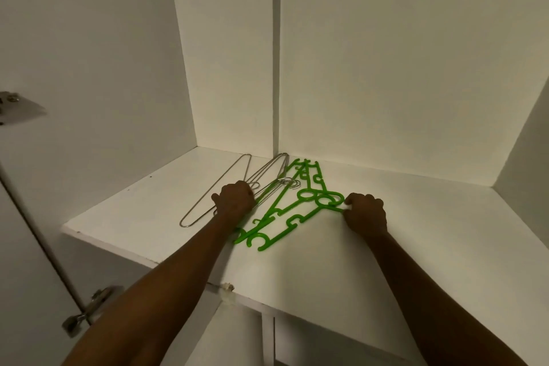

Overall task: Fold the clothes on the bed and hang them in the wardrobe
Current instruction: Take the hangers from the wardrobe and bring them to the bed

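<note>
Clearly tangled: green hangers [292, 211] overlap wire hangers [225, 187] on the wardrobe shelf [386, 232].
Left hand [234, 198]: curled round wire hangers.
Right hand [366, 212]: pinching a green hook.
Risk: lifting likely snags neighbours, dragging them off.

Pretty clearly a bedroom closet at someone's home, looking into a white wardrobe [386, 68]. You've got a plain white shelf [371, 232] with green plastic hangers [282, 217] and wire hangers [214, 190] lying loose around 12 o'clock, plus metal door hinges [89, 312] at about 8 and 9 o'clock on the open door.
</note>
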`<state>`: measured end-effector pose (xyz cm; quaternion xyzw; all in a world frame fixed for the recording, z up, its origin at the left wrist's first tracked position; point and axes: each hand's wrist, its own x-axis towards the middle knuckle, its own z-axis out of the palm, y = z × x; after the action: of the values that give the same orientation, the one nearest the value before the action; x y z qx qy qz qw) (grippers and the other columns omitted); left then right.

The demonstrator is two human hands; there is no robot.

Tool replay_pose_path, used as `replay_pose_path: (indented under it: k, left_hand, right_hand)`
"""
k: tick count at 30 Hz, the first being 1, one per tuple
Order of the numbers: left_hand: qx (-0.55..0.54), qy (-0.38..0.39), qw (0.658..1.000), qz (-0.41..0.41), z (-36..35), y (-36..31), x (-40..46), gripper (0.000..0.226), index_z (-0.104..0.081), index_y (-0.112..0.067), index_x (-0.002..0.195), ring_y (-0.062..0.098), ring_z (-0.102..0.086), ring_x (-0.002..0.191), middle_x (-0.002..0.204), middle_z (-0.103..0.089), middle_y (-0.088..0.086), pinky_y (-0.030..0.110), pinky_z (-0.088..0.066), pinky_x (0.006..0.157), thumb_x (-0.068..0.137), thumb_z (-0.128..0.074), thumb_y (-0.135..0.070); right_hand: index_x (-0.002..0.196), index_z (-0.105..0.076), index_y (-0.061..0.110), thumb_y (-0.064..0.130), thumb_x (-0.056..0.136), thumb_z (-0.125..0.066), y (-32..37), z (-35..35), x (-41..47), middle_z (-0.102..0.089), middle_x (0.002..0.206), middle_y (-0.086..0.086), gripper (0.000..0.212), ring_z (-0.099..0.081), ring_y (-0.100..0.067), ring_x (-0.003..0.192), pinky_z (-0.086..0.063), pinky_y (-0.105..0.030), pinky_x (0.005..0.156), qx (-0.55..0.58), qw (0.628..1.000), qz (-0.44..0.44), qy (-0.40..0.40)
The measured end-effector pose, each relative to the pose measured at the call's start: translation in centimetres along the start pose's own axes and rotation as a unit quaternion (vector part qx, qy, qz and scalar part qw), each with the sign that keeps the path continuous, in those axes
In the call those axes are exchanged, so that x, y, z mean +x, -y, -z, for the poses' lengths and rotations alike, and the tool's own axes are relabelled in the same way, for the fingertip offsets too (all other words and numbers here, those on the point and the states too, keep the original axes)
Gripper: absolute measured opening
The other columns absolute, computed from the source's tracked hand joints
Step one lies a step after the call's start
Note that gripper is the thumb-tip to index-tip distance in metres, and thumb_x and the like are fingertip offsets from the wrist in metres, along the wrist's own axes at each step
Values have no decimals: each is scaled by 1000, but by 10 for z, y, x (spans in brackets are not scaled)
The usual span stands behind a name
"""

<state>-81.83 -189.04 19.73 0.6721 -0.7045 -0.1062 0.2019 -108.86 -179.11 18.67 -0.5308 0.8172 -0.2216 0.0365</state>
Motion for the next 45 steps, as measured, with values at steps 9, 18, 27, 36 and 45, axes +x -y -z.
replay_pose_path:
  k: [9,18,27,36,45]
  left_hand:
    - [4,5,997,-81,-4,-6,-11,23,-67,-28,112,26,-54,117,116,-67,0,44,-35,99,97,-51,-21]
    - [-140,-33,981,-128,12,14,-10,16,-72,-20,107,15,-61,95,102,-64,-2,24,-39,74,95,-62,-18]
    - [21,21,995,-93,19,19,9,19,-71,-19,100,23,-64,98,106,-67,3,32,-52,80,83,-73,-27]
    - [95,17,976,-196,14,12,16,25,-64,-28,122,24,-56,113,121,-54,2,27,-37,79,97,-60,-30]
    - [27,-68,975,-208,17,-12,23,21,-68,-18,104,29,-63,97,102,-67,7,36,-51,78,100,-50,-27]
  right_hand:
    - [129,-48,10,23,88,-68,2,-4,18,-57,120,-17,47,-51,-38,116,-41,-36,91,35,999,12,30]
    - [101,-49,12,13,87,-68,5,20,34,-46,80,-8,24,-39,-16,63,-30,-26,53,287,940,-96,156]
    - [104,-53,12,59,89,-61,20,2,39,-54,100,-11,50,-50,-29,89,-41,-34,77,213,967,-122,75]
    - [104,-60,15,20,88,-69,24,2,22,-62,121,-12,20,-55,-30,117,-44,-34,93,166,981,-85,44]
    - [108,-68,12,15,86,-73,19,2,19,-62,119,-10,23,-56,-27,116,-45,-33,94,234,967,-94,16]
